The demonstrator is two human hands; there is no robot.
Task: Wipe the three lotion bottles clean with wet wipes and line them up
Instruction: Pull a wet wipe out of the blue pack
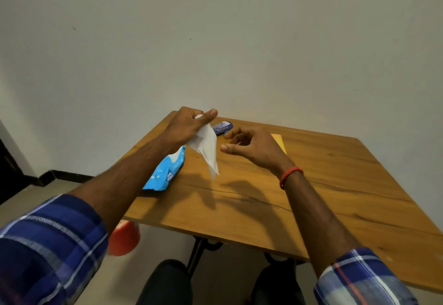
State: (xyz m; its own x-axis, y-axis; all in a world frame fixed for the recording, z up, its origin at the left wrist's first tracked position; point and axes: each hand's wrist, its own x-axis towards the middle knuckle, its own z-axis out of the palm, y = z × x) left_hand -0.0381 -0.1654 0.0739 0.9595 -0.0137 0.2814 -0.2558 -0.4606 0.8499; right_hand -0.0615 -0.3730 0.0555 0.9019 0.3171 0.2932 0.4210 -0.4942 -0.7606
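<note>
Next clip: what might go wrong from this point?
The wipes pack lies at the left edge of the table; a nudge might drop it. The wipe hangs by one end from the left hand grip and may slip. The blue bottle lies on its side near the right hand and might roll.

We find bottle point(224, 126) part hidden behind wipe point(207, 146) and right hand point(254, 147), yellow item point(279, 140) mostly behind that hand, red object point(123, 241) blurred.
</note>
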